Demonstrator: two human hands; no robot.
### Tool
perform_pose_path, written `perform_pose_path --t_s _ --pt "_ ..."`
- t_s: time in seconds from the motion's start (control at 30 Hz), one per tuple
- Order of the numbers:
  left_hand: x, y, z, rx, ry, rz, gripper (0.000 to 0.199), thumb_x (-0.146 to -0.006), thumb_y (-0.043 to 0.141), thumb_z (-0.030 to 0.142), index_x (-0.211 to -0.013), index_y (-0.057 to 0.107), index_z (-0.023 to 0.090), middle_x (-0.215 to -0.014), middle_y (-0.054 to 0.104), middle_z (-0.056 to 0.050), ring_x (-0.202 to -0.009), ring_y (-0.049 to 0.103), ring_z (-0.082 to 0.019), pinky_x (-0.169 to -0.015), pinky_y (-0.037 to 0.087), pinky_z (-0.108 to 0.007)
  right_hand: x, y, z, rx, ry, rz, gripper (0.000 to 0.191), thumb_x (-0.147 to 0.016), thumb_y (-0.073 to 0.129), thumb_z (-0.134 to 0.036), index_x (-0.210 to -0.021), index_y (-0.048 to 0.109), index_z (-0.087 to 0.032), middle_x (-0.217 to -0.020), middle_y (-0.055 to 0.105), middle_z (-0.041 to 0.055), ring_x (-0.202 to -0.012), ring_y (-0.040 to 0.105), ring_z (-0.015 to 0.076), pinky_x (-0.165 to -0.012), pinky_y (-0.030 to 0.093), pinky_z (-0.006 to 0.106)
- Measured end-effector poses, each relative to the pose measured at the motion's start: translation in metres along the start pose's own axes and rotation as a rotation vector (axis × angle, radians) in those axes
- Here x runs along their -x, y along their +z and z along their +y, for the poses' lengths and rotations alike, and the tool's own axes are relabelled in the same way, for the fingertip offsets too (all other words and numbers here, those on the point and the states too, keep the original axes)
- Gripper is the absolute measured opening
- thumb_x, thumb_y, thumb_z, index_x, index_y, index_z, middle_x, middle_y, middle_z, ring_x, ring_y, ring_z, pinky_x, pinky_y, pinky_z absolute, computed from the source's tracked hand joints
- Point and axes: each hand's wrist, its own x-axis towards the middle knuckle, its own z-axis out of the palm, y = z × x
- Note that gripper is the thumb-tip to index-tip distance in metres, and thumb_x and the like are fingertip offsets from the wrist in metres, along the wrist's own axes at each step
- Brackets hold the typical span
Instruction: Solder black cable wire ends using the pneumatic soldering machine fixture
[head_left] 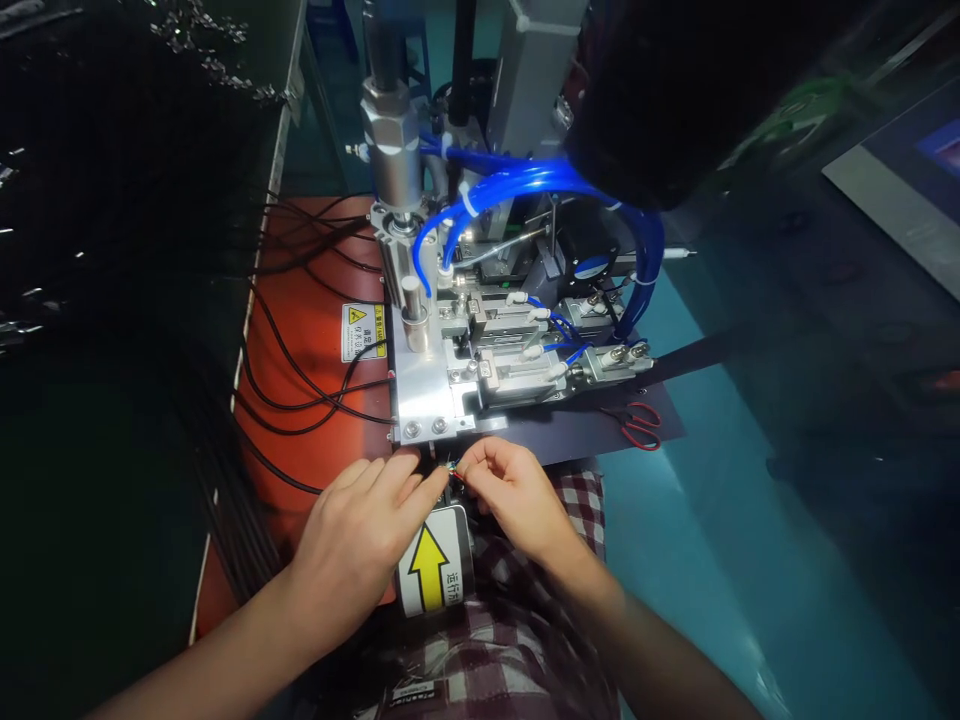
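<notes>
My left hand (364,525) is closed at the front edge of a metal machine (427,400), its thumb and fingers around the end of a black cable (289,482) that runs in from the left. Thin coloured wires (452,469), one of them red, show between my two hands' fingertips. My right hand (514,490) pinches the wires with thumb and forefinger. The exact ends of the wires are too small to make out. Just below my fingers stands a white plate with a yellow arrow (430,568).
Several black cables (300,400) cross the orange-red tabletop (300,330) to the left. Blue air hoses (540,178) arch over the machine's cylinders. Red-handled scissors (639,426) lie to the right on the dark mat (585,432). A bundle of black cables (225,500) hangs at the left edge.
</notes>
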Motion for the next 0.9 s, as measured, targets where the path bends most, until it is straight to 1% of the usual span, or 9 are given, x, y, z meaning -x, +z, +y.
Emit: perform_pose_path --t_s 0.1,0.2,0.27,0.37,0.5,0.57,0.8,0.9 --pt "-0.001 -0.001 0.000 0.037 -0.020 0.002 0.029 -0.090 0.038 0.013 -0.106 0.063 0.015 -0.083 0.060 -0.010 -0.065 0.052 -0.022 -0.055 0.041 -0.032 0.000 -0.003 0.002 -0.033 0.029 -0.036 0.011 -0.079 0.052 -0.022 -0.071 0.057 -0.018 -0.056 0.050 -0.0039 -0.051 0.046 0.0104 -0.047 0.037 0.022" --pt "-0.001 -0.001 -0.001 0.116 -0.028 0.008 0.028 -0.090 0.039 0.014 -0.106 0.062 0.015 -0.085 0.061 -0.010 -0.067 0.053 -0.022 -0.057 0.042 -0.032 0.003 -0.004 0.002 -0.023 0.007 0.012 0.012 -0.081 0.054 -0.027 -0.078 0.060 -0.017 -0.059 0.051 -0.0032 -0.053 0.047 0.0107 -0.049 0.039 0.022" --pt "-0.001 0.000 -0.002 0.142 -0.025 0.009 0.027 -0.091 0.039 0.015 -0.106 0.062 0.015 -0.085 0.062 -0.009 -0.066 0.053 -0.021 -0.057 0.042 -0.032 0.005 -0.001 0.001 -0.005 -0.036 0.073 0.013 -0.082 0.055 -0.029 -0.082 0.062 -0.017 -0.061 0.052 -0.0027 -0.053 0.046 0.0105 -0.048 0.038 0.022" --pt "-0.001 0.000 -0.002 0.142 -0.024 0.023 0.027 -0.091 0.038 0.015 -0.104 0.062 0.015 -0.084 0.062 -0.009 -0.065 0.053 -0.021 -0.056 0.041 -0.032 0.006 0.007 -0.002 -0.002 -0.109 0.136 0.012 -0.082 0.056 -0.028 -0.078 0.060 -0.017 -0.061 0.054 -0.0020 -0.051 0.045 0.0098 -0.047 0.036 0.021" --pt "-0.001 0.001 -0.002 0.128 -0.019 0.050 0.028 -0.092 0.037 0.017 -0.101 0.062 0.014 -0.084 0.062 -0.009 -0.064 0.053 -0.021 -0.055 0.040 -0.032 0.008 0.013 -0.003 0.110 -0.244 0.220 0.012 -0.084 0.053 -0.023 -0.073 0.056 -0.018 -0.064 0.055 -0.0016 -0.056 0.048 0.0108 -0.054 0.038 0.023" --pt "-0.001 0.002 -0.002 0.124 -0.017 0.058 0.028 -0.092 0.036 0.017 -0.101 0.063 0.014 -0.084 0.063 -0.009 -0.063 0.052 -0.020 -0.055 0.039 -0.031 0.009 0.013 -0.003 0.168 -0.276 0.223 0.012 -0.085 0.051 -0.022 -0.074 0.055 -0.018 -0.065 0.054 -0.0019 -0.058 0.048 0.0111 -0.056 0.038 0.024" --pt "0.000 0.002 -0.002 0.134 -0.030 0.056 0.028 -0.092 0.037 0.017 -0.101 0.063 0.015 -0.083 0.063 -0.009 -0.064 0.053 -0.020 -0.056 0.039 -0.031 0.007 0.012 0.000 0.175 -0.232 0.178 0.013 -0.086 0.048 -0.022 -0.074 0.052 -0.018 -0.061 0.049 -0.0037 -0.053 0.044 0.0105 -0.052 0.035 0.023" --pt "0.000 0.002 -0.003 0.148 -0.033 0.054 0.027 -0.092 0.038 0.016 -0.101 0.063 0.015 -0.083 0.063 -0.008 -0.063 0.053 -0.020 -0.056 0.038 -0.030 0.004 0.011 0.005 0.127 -0.168 0.159 0.014 -0.085 0.047 -0.024 -0.074 0.053 -0.018 -0.061 0.050 -0.0028 -0.053 0.045 0.0109 -0.051 0.036 0.023"
